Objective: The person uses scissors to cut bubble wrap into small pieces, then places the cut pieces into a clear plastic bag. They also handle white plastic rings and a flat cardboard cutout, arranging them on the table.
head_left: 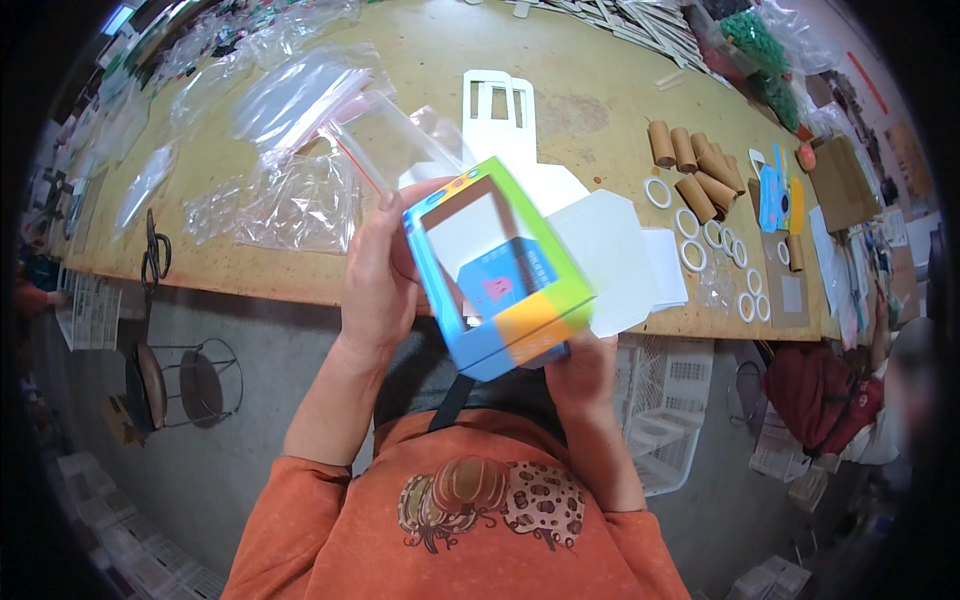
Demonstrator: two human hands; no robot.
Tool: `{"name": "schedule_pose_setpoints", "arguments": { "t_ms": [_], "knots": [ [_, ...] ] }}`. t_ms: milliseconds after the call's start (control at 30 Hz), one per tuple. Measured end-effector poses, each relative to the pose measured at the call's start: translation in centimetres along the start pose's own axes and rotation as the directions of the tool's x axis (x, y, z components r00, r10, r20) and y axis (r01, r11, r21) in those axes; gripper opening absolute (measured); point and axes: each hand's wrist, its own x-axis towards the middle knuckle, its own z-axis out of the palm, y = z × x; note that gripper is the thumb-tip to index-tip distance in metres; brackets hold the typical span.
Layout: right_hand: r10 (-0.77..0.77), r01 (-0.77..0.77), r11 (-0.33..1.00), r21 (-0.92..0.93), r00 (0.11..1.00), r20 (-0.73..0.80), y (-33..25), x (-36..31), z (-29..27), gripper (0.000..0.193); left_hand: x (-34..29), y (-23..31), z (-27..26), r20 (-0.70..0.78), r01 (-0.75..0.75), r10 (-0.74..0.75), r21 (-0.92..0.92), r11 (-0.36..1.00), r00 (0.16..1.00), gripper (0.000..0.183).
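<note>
Both my hands hold a cardboard window box (540, 328), coloured blue, green and orange, tilted in front of me just off the table's near edge. My left hand (378, 258) grips its left side, with the thumb along the upper left edge. Under the lower right corner is my right hand (588, 378), its fingers largely hidden by the box. Through the large cut-out a blue printed panel with a pink figure shows inside. White card blanks (500, 138) with cut-out handles lie on the table behind the box, and pale card flaps (605, 250) spread out to its right.
Clear plastic bags (300, 110) cover the table's left part, near black scissors (153, 258). On the right are several brown cardboard tubes (697, 190) and white rings (692, 256). White plastic crates (660, 420) stand below the table. A person in dark red (825, 400) is at far right.
</note>
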Motion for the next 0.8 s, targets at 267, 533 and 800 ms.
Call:
{"name": "schedule_pose_setpoints", "arguments": {
  "t_ms": [267,533,800],
  "knots": [
    [0.045,-0.048,0.998,0.031,0.996,0.083,-0.4,0.5,0.7,0.057,-0.5,-1.3,-0.9,0.097,0.069,-0.083,0.136,0.988,0.992,0.024],
    [0.107,-0.110,0.993,0.052,0.993,0.050,0.8,0.3,0.1,0.056,-1.4,-1.9,-0.6,0.058,-0.018,-0.004,0.368,0.930,0.998,0.020],
    [-0.025,0.020,0.997,-0.070,0.997,-0.074,-0.5,0.2,-0.1,0.057,-1.3,-2.5,-1.7,0.222,0.088,-0.098,0.053,0.995,0.970,0.036]
  ]
}}
